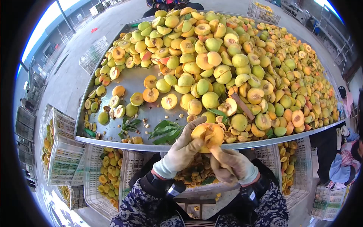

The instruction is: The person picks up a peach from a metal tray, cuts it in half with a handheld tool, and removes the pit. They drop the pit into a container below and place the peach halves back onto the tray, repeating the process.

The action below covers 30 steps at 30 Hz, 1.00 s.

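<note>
My left hand (179, 151), in a pale work glove, is closed around a yellow peach (208, 134) just over the near edge of the metal table (151, 145). The cut, hollowed side of the peach faces up, with orange flesh showing. My right hand (234, 166), gloved too, is closed right below the fruit. A tan, narrow shape runs from the peach's lower edge into the right-hand fingers; whether it is a tool or a glove finger, I cannot tell. Halved peaches (255, 95) and whole-looking ones lie heaped beyond my hands, some with pits showing.
Green leaves (166, 130) and loose pits lie near the table's front edge. A brown wooden stick (242, 106) rests on the heap. Plastic crates of peaches (90, 178) stand below and left. One person (174, 4) sits at the far side, another (346, 162) at right.
</note>
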### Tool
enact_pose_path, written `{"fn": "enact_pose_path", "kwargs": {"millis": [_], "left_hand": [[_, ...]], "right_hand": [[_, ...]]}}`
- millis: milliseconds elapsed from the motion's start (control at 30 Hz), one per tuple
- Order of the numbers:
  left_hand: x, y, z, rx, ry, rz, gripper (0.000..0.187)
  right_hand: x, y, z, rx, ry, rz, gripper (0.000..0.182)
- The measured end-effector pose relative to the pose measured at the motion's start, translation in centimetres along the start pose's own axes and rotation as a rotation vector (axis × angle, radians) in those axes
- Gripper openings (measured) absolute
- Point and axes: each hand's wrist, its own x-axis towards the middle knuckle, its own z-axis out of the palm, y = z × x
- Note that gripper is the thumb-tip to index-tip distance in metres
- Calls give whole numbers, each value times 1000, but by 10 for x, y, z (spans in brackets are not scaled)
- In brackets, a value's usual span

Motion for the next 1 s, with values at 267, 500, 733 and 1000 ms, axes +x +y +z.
{"fn": "enact_pose_path", "kwargs": {"millis": [267,500,733,1000], "left_hand": [[-43,18,16,364,53,168,59],[-71,8,34,130,335,164,50],[-93,28,22,63,395,248,48],[-224,116,-100,304,882,609,41]], "right_hand": [[-10,18,23,-449,171,-374,38],[-11,41,56,-1437,506,-623,24],[-9,59,4,-1635,425,-385,31],[-6,75,-12,-1594,506,-248,36]]}}
